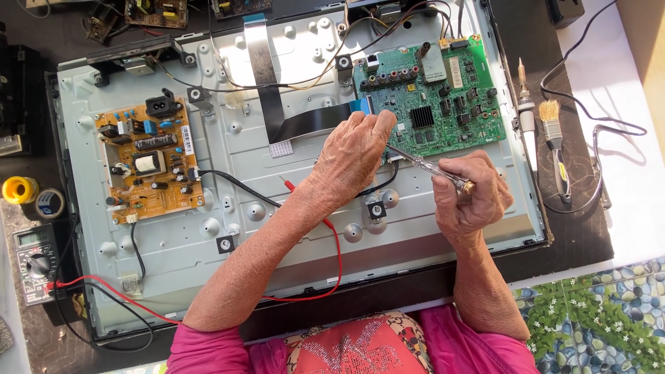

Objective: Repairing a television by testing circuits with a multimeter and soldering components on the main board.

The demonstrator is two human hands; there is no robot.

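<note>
While our right hand (471, 197) grips a clear-handled screwdriver (429, 168), our left hand (357, 156) curls at the green circuit board's (443, 97) lower-left edge, grasp unclear; both lie over a grey metal panel (298, 180) on a dark table (575, 228).

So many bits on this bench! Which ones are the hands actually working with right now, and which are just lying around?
In use:
- left hand resting on the green circuit board
- right hand holding the clear-handled screwdriver
- metal back panel under both

Lying about:
- multimeter
- orange circuit board
- paintbrush
- soldering iron
- tape rolls
</note>
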